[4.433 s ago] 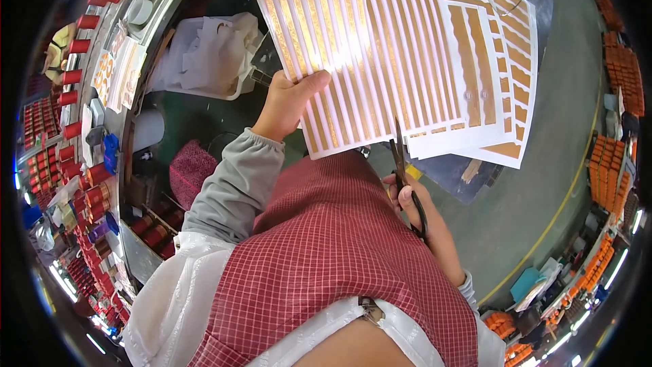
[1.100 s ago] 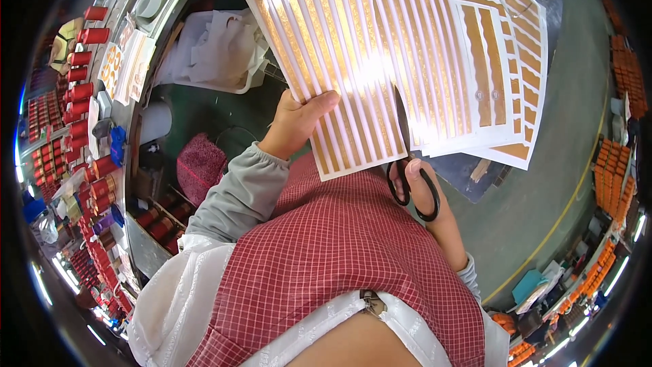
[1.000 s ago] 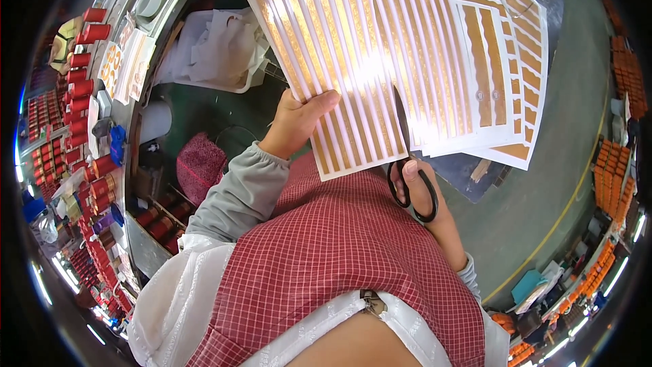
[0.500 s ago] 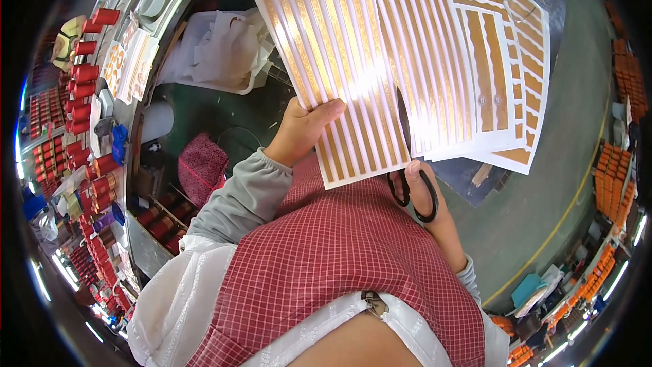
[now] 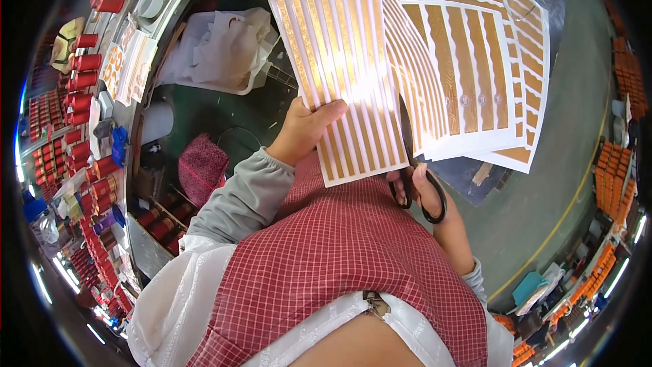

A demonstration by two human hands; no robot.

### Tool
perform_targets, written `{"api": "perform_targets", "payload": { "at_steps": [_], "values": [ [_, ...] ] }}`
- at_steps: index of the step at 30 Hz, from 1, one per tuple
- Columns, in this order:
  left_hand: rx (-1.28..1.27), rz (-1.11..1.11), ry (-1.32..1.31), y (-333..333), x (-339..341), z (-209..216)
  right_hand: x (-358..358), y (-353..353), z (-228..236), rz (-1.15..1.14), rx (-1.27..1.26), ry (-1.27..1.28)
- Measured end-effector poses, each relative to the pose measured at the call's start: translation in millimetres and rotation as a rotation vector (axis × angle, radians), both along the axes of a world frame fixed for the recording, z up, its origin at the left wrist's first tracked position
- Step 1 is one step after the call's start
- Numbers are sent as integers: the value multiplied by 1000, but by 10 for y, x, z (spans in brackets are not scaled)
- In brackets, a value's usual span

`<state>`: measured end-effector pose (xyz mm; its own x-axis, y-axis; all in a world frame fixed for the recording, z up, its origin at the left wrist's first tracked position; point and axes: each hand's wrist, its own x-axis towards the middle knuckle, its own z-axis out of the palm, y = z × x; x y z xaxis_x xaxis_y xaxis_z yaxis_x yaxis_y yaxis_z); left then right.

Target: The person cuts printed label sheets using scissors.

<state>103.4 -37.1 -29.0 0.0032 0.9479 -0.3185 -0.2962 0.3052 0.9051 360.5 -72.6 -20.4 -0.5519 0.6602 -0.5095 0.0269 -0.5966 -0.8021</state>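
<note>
My left hand [image 5: 305,126] grips the left edge of a white sheet with gold stripes [image 5: 356,119], thumb on top. Light glares off the sheet's middle. Black-handled scissors [image 5: 441,209] are in my right hand [image 5: 431,194], at the sheet's lower right corner. Their blades point away from me along the sheet's right edge and look slightly apart. Just right of the blades, a narrower gold-striped piece [image 5: 415,81] curves over the other sheets. Its far part lies behind the held sheet, so I cannot tell whether the two still join there.
Beyond it, several sheets with wavy gold bands [image 5: 468,61] overlap on a dark board [image 5: 468,187]. At the left stand a white bin of paper scraps [image 5: 221,61], a dark red patterned bundle [image 5: 202,166] and red spools [image 5: 107,3]. Orange spools [image 5: 614,170] fill racks at the far right.
The striped piece right of the scissors has come away from the held sheet and dropped rightward, baring more wavy-banded paper. My right hand has shifted slightly right; my left hand keeps its grip.
</note>
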Motion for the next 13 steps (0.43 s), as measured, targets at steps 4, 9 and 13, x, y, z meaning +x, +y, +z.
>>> {"api": "perform_targets", "payload": {
  "at_steps": [4, 9, 13],
  "values": [
    [-38, -25, -69, 9, -42, -7, 117, -4, -73, 43, -136, 96],
    [-75, 28, -51, -38, 7, -78, -32, 97, -38, -20, -66, 61],
    [-133, 55, -180, -49, 1, -36, 51, 187, -158, 131, -158, 228]
  ]
}}
